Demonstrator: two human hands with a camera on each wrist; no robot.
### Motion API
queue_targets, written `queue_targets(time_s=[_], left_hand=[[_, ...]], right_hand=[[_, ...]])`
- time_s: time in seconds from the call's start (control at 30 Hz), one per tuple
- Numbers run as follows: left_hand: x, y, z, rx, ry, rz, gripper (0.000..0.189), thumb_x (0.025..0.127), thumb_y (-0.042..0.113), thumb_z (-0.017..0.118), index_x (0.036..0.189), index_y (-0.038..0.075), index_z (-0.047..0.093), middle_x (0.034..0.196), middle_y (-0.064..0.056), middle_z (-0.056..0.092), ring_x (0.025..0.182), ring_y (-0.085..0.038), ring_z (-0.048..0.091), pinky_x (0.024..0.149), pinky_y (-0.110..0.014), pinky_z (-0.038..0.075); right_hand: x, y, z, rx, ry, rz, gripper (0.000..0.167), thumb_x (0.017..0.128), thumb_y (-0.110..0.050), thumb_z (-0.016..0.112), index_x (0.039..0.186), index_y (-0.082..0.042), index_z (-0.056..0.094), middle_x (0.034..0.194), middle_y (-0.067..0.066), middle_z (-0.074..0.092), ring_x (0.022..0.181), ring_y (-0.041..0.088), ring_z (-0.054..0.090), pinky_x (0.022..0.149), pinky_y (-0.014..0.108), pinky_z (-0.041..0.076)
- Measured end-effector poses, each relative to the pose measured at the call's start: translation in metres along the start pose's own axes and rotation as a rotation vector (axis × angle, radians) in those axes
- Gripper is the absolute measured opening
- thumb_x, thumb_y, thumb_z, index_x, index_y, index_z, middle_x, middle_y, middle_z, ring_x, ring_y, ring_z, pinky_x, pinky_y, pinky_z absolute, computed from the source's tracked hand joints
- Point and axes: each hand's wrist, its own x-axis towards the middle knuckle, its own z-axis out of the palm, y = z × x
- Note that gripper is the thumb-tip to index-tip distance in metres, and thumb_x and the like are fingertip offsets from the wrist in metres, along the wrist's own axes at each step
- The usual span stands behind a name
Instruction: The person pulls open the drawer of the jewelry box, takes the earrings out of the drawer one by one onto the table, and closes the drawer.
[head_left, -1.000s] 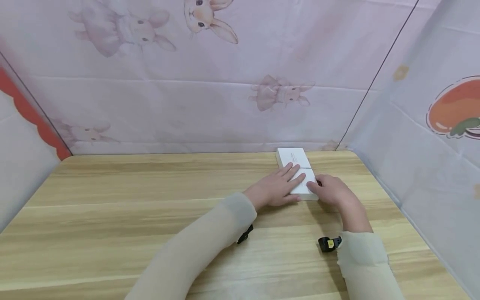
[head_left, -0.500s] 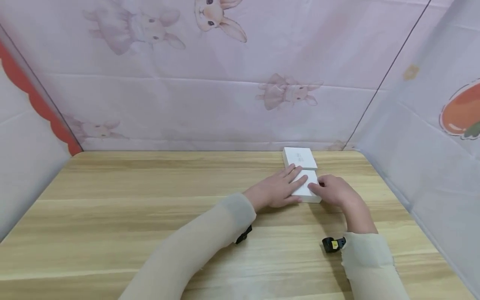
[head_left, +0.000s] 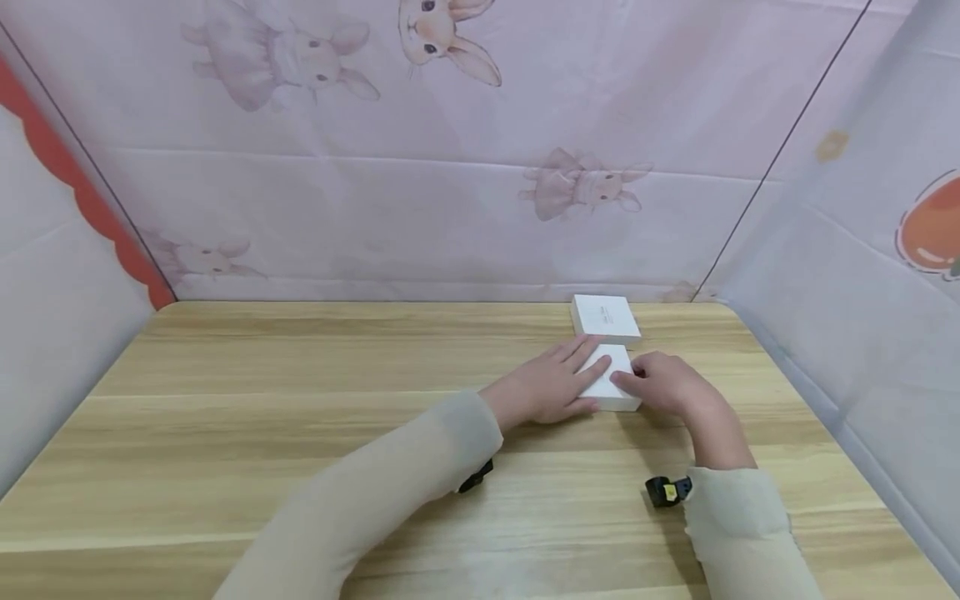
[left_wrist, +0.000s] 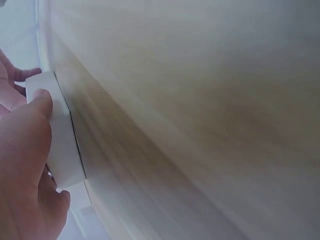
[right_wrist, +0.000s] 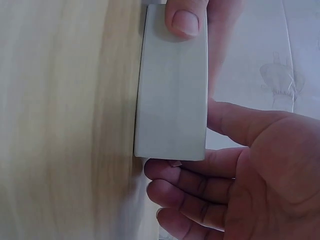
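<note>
Two flat white boxes lie one behind the other near the table's back edge. My left hand (head_left: pixel 543 385) lies across the near white box (head_left: pixel 613 357) in the head view, fingers spread over its top. In the left wrist view the thumb (left_wrist: pixel 42 100) of that hand presses the box's near face. At the box's right end my right hand (head_left: pixel 663 383) pinches it, thumb on top and fingers bent at its side; the fingers (right_wrist: pixel 167 192) show in the right wrist view. The far white box (head_left: pixel 604 317), with small print on top, touches neither hand visibly.
The wooden table (head_left: pixel 315 375) extends far to the left. Behind it hangs a pink cloth (head_left: pixel 420 217) printed with rabbits. A pale side wall (head_left: pixel 847 292) closes off the right.
The near box has slid a little toward me with both hands on it. A gap now shows between it and the far box. The head view has shifted slightly right.
</note>
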Motion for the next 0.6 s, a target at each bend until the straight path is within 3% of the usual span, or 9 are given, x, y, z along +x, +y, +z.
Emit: queue_targets(time_s=[0.33, 0.6], left_hand=[[-0.025, 0.000, 0.004, -0.017, -0.005, -0.045, 0.073, 0.105, 0.056, 0.028, 0.162, 0.014, 0.008, 0.167, -0.018, 0.001, 0.155, -0.033, 0.004, 0.123, -0.046, 0.022], [-0.048, 0.003, 0.002, -0.035, -0.031, -0.068, 0.074, 0.105, 0.056, 0.027, 0.162, 0.015, 0.006, 0.167, -0.017, -0.001, 0.154, -0.033, 0.002, 0.123, -0.048, 0.021]], right_hand=[[0.000, -0.016, 0.007, 0.036, -0.033, -0.057, 0.038, 0.100, -0.042, 0.057, 0.094, -0.007, 0.070, 0.079, 0.004, 0.063, 0.074, 0.019, 0.053, 0.065, 0.031, 0.042], [-0.003, -0.028, 0.014, 0.055, -0.053, -0.091, 0.036, 0.098, -0.040, 0.060, 0.093, -0.006, 0.070, 0.078, 0.003, 0.063, 0.072, 0.018, 0.054, 0.064, 0.031, 0.043]])
